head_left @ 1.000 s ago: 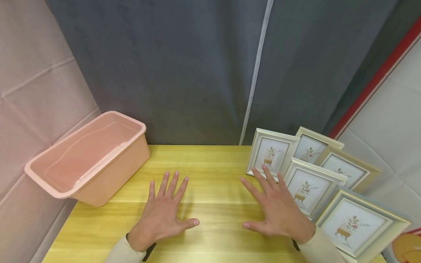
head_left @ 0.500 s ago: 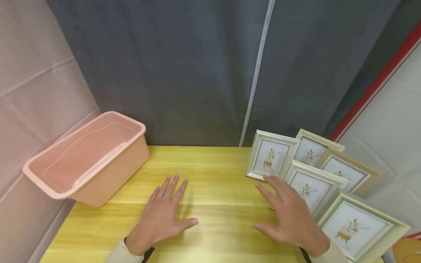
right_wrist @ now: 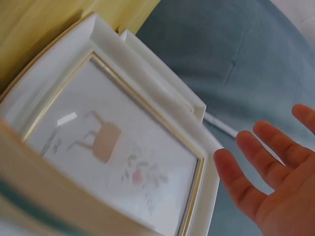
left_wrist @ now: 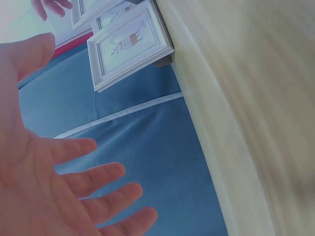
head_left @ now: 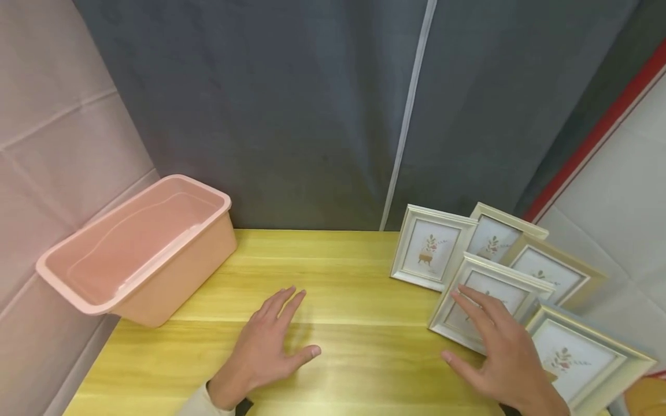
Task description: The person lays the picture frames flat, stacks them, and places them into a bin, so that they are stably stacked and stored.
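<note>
Several picture frames with a potted-plant print stand at the right of the wooden table. My right hand (head_left: 502, 352) hovers in front of the middle white picture frame (head_left: 478, 297), fingers spread and holding nothing. Beside that hand is the nearest picture frame (head_left: 577, 358), partly covered by it. In the right wrist view a white picture frame (right_wrist: 123, 142) lies close to the fingertips (right_wrist: 226, 157). My left hand (head_left: 265, 346) is over the table's middle, palm inward, fingers extended with nothing in them. The left wrist view shows its spread fingers (left_wrist: 108, 201).
An empty pink plastic bin (head_left: 171, 260) stands at the table's left. Further back on the right are a white picture frame (head_left: 434, 245), a cream picture frame (head_left: 494, 237) and a tan picture frame (head_left: 554, 268). A dark grey curtain (head_left: 286, 115) hangs behind the wooden table (head_left: 333, 277).
My right hand has moved right and toward me, to the front of the middle picture frame. The left hand has turned slightly inward, its fingers closer together. The frames and bin stay in place.
</note>
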`<state>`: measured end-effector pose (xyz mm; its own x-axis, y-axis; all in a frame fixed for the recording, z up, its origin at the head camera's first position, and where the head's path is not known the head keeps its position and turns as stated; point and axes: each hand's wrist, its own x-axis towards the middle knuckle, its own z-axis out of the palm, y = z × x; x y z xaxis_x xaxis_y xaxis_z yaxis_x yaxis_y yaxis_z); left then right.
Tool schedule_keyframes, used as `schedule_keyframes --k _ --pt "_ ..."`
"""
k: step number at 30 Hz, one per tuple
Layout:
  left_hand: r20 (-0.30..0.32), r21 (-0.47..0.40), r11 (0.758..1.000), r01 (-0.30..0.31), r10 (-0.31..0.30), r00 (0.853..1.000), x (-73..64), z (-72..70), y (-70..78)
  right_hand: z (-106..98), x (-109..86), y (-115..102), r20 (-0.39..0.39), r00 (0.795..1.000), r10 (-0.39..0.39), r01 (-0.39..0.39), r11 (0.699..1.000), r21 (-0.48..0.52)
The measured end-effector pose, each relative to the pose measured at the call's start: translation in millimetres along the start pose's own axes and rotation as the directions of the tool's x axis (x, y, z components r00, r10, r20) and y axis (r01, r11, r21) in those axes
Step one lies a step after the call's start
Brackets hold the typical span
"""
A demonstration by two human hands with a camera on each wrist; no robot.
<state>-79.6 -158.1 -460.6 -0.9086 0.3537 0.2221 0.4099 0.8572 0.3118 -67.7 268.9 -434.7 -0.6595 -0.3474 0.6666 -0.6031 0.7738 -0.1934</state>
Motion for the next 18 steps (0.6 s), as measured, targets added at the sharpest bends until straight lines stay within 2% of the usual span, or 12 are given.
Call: schedule_keyframes --k 4,7,12,18 --pt "-0.006 -0.028 1.0 -0.004 0.004 1.0 -0.1 1.9 3.3 -13 -8.8 5 -0.066 0.997 0.033 -0.029 0.998 0.058" --pt "-0.008 -0.055 0.998 -0.006 0.005 1.0 -0.9 1.6 5.4 -25 -17.7 6 -0.047 0.992 0.116 -0.112 0.989 0.094" --pt "-0.005 -0.118 0.993 -0.018 0.017 1.0 -4.3 2.0 7.5 -42 -32.5 10 -0.035 0.968 0.249 -0.245 0.966 0.08" --pt "-0.04 -0.143 0.989 -0.034 0.028 0.999 -7.1 2.9 9.1 -58 -41.1 18 -0.108 0.939 0.326 -0.317 0.944 0.093"
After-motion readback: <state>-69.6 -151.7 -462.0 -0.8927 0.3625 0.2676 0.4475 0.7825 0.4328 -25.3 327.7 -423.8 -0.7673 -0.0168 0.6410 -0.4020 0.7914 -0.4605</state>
